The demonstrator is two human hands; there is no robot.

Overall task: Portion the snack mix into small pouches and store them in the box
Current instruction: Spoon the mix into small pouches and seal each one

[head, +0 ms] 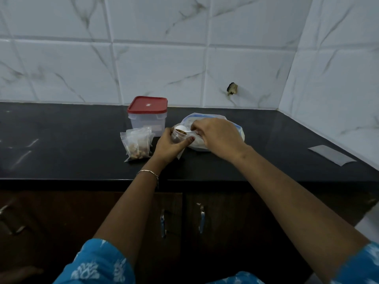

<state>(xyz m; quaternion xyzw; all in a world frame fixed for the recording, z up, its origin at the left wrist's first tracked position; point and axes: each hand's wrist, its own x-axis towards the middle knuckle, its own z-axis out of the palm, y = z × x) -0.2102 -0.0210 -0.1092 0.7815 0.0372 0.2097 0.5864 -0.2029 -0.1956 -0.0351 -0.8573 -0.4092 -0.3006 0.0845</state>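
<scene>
You will find no legible text; the small white mark on the red lid [147,105] is unreadable.

Far-centre on the counter [61,140]: the box [147,117], lid on, with the wall [184,68] behind. Just near and left of the box, overlapping its lower corner in view: a cluster of filled pouches [137,144]. Right of the box: the large bag [205,117], down on the counter. Between cluster and bag: the left hand [170,146], gripping a small pouch [178,137], mouth up. Over that mouth: a scoop [181,129], pinched by the right hand [217,136], itself above the bag. Far right, well apart: a flat sheet [331,154]. Under the counter's near edge: cabinet doors [174,212].
</scene>
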